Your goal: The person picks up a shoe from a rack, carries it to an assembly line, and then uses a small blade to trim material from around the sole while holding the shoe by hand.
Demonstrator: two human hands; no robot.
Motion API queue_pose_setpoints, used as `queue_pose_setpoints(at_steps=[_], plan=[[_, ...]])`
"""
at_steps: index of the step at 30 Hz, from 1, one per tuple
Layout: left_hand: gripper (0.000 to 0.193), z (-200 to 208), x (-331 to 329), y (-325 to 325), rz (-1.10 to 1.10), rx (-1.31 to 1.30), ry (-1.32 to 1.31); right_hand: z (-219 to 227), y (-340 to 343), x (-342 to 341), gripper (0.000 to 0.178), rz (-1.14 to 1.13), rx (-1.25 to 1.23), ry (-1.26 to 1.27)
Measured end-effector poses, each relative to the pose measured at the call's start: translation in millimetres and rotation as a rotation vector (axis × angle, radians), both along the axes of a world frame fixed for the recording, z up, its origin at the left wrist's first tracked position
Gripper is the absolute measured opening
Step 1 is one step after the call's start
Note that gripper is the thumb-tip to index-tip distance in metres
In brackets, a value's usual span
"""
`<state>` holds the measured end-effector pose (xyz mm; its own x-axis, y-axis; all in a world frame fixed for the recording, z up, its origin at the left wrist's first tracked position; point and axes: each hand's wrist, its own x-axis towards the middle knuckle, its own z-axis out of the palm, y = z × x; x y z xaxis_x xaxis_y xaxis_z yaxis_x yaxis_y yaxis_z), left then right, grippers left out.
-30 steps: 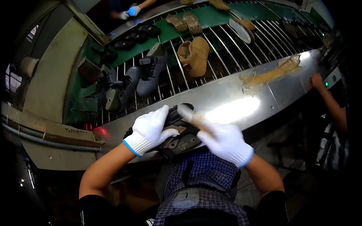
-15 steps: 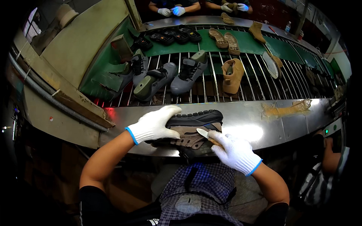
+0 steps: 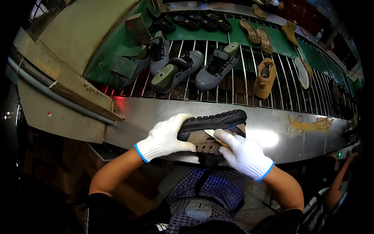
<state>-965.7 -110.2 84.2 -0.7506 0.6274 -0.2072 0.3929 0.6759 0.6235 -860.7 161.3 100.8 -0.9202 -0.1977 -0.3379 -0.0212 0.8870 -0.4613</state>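
A brown and black shoe (image 3: 214,120) lies on its side at the front edge of the metal counter, its lugged black sole facing away from me. My left hand (image 3: 165,136), in a white knit glove with a blue cuff, is closed around the shoe's left end, thumb below and fingers at the sole. My right hand (image 3: 249,154), gloved alike, grips a small knife-like tool (image 3: 210,133) with a pale blade and what looks like a wooden handle. Its blade meets the upper just below the sole edge. Black laces hang at the shoe's near side.
Behind the metal counter (image 3: 156,107) runs a barred roller conveyor carrying several grey shoes (image 3: 216,70), a tan shoe (image 3: 265,80), loose soles (image 3: 249,31) and black soles (image 3: 187,22). A beige panel (image 3: 78,35) stands left. Tape (image 3: 309,124) covers the counter's right. Another person's arm (image 3: 339,177) shows at right.
The view has shifted, so the conveyor sits higher and further right. The shoe's sole is tipped up more, and my right hand with the tool has come closer against the upper.
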Motion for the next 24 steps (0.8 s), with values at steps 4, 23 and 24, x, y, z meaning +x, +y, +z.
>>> queue_pose_setpoints(at_steps=[4, 23, 24], plan=[[0.096, -11, -2, -5, 0.009, 0.09, 0.073, -29, -2, -23, 0.056, 0.082, -0.48, 0.024], [0.083, -30, 1, -21, -0.124, 0.284, 0.401, -10, -30, -33, 0.057, 0.267, -0.373, 0.03], [0.08, -30, -1, -22, -0.119, 0.281, 0.413, 4, -35, -35, 0.054, 0.382, -0.083, 0.168]])
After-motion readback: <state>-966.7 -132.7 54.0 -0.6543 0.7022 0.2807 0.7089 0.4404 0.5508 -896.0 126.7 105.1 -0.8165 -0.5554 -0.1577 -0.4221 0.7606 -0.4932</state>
